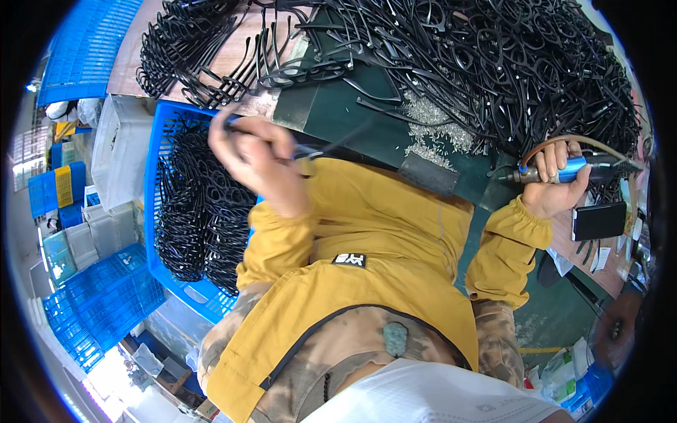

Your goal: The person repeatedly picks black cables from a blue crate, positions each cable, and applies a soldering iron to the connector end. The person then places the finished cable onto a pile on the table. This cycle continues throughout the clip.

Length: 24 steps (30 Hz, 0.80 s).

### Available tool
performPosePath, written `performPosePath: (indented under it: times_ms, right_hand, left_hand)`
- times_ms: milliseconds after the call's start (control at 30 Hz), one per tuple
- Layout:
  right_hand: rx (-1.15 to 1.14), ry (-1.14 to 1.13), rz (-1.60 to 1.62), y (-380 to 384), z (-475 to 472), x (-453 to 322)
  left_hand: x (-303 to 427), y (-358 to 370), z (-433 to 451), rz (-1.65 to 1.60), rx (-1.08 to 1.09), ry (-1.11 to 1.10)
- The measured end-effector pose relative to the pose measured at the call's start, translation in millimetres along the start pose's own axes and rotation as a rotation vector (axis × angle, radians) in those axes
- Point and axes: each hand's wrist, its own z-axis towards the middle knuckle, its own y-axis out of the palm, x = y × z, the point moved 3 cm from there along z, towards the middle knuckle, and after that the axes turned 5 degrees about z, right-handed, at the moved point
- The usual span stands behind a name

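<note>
My left hand is blurred above the right edge of a blue crate; dark eyeglass parts show by its fingers, probably a frame with its temple reaching right. My right hand is wrapped around a blue and black power screwdriver with a brown hose, its tip pointing left. Between the hands, a pile of small silvery screws lies on the dark green table top, with a dark block at its near edge. A large heap of black eyeglass frames covers the table's far side.
Stacked black frames lie at the far left of the table. The blue plastic crate holds rows of frames. A white bin stands left of it. A black phone-like device lies at the right. Blue crates stand on the floor.
</note>
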Motion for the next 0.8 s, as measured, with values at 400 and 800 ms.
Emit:
performPosePath:
  times_ms: [400, 800]
  right_hand:
    - [-0.093, -0.01, -0.209, -23.1, -7.3, -1.7]
    - [-0.404, -0.459, -2.276, -40.8, 97.9, -54.8]
  left_hand:
    - [-59.6, 20.2, 101.3, 1.261, 0.197, 0.2]
    - [-52.1, 81.8, 60.6, 1.225, -0.417, 0.745]
